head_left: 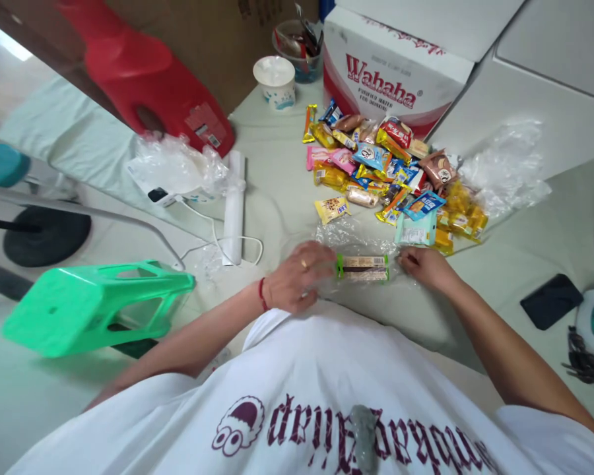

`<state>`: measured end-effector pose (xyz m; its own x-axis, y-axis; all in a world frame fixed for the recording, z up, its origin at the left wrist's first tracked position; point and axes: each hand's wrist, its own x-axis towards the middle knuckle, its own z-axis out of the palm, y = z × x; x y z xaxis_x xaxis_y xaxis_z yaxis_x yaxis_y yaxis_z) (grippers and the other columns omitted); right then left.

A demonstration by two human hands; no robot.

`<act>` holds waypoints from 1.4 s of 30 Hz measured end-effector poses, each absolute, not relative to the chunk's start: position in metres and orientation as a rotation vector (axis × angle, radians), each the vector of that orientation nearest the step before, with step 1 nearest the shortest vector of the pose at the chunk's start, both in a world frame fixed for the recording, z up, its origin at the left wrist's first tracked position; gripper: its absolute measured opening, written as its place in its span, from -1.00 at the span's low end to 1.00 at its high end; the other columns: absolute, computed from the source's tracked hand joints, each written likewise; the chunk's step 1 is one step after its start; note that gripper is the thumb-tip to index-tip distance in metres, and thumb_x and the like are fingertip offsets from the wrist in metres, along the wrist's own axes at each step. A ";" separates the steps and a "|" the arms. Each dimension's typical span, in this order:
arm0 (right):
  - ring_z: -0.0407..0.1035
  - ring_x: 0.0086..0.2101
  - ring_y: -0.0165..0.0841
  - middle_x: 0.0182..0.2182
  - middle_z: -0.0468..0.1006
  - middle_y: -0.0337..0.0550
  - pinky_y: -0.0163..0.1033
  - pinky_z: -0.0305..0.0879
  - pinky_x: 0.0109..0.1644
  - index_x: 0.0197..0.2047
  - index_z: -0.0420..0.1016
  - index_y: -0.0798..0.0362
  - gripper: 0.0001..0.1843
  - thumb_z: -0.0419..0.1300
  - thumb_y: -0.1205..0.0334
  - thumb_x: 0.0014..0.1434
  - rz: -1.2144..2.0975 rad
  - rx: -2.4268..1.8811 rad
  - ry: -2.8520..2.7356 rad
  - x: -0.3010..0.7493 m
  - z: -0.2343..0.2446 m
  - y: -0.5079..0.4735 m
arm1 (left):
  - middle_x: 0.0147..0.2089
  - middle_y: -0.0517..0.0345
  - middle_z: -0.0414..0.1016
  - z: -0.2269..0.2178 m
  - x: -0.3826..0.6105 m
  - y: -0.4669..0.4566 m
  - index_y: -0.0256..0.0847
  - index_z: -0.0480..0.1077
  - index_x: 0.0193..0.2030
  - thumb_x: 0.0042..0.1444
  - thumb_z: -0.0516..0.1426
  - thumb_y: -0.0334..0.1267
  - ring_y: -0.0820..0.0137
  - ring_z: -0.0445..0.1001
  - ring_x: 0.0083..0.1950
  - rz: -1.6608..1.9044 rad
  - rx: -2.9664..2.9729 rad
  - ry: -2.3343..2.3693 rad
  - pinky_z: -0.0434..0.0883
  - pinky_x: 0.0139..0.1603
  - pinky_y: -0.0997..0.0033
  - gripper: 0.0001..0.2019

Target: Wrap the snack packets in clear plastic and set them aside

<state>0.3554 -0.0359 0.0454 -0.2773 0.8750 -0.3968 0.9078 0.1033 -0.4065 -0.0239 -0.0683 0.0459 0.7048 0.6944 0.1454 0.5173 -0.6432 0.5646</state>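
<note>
A snack bar in a green-edged, brown and cream wrapper [363, 268] lies flat at the table's near edge, on or inside a clear plastic bag [344, 232]; which of the two I cannot tell. My left hand [301, 277] is over the bag's left end, its fingers blurred by motion and near the bar's left tip. At the other end my right hand [428, 267] is closed, pinching the bag's edge just right of the bar. Beyond both hands spreads a heap of wrapped snacks [371, 155], with a pale green packet [416, 229] closest to my right hand.
Behind the snacks stands a Wahaha carton [391, 72]. A paper cup [276, 82], a red jug [158, 72] and a white power strip [233, 211] with a cable are to the left. Crumpled plastic [507, 171] and a dark phone [552, 301] lie right. A green stool [99, 307] is lower left.
</note>
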 end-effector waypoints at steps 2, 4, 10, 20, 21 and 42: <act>0.32 -0.46 -0.31 -0.49 0.52 -0.14 -0.25 0.10 -0.34 -0.40 0.47 0.02 -0.65 0.06 -0.02 0.24 -0.992 1.864 2.275 0.359 0.045 -0.036 | 0.40 0.01 0.40 0.044 -0.028 -0.078 0.06 0.47 0.18 0.10 0.13 -0.32 0.15 0.25 0.48 0.338 2.466 0.649 0.04 0.55 -0.18 -0.52; 0.31 -0.47 -0.31 -0.51 0.51 -0.16 -0.25 0.12 -0.35 -0.41 0.47 0.02 -0.65 0.07 -0.04 0.22 -1.052 1.874 2.253 0.360 0.042 -0.036 | 0.44 0.00 0.36 0.036 -0.032 -0.082 0.11 0.45 0.24 0.18 0.12 -0.36 0.16 0.23 0.52 0.313 2.474 0.579 0.00 0.57 -0.22 -0.50; 0.30 -0.47 -0.32 -0.53 0.51 -0.19 -0.25 0.15 -0.35 -0.42 0.48 0.01 -0.66 0.10 -0.06 0.18 -1.184 1.933 2.183 0.360 0.034 -0.039 | -0.02 -0.06 0.67 0.012 -0.026 -0.082 -0.06 0.58 -0.16 0.35 0.08 -0.14 0.23 0.58 0.10 0.536 2.249 0.862 0.42 0.24 0.11 -0.77; 0.38 -0.41 -0.25 -0.46 0.56 -0.07 -0.21 0.12 -0.34 -0.41 0.45 0.02 -0.62 0.02 0.00 0.32 -0.823 1.821 2.142 0.354 0.058 -0.039 | -0.18 0.02 0.47 0.018 -0.004 -0.042 -0.15 0.41 -0.17 0.19 0.18 -0.09 0.19 0.44 -0.07 0.676 1.640 2.115 0.39 -0.04 0.21 -0.81; 0.41 -0.39 -0.21 -0.42 0.58 -0.02 -0.19 0.10 -0.34 -0.35 0.51 0.02 -0.63 0.03 0.01 0.33 -0.664 1.824 2.138 0.352 0.067 -0.038 | -0.11 -0.02 0.46 0.020 -0.007 -0.040 -0.17 0.40 -0.10 0.16 0.21 -0.13 0.16 0.43 -0.03 0.739 1.626 2.175 0.39 0.02 0.16 -0.77; 0.42 -0.23 -0.26 -0.28 0.61 -0.06 -0.23 0.23 -0.11 -0.21 0.60 0.08 -0.79 0.17 0.22 0.17 -0.783 1.557 2.562 0.295 0.050 0.051 | 0.36 -0.03 0.43 0.030 0.060 -0.048 0.03 0.47 0.27 0.41 0.02 -0.23 0.11 0.39 0.09 0.256 2.569 1.377 0.23 -0.02 0.08 -0.62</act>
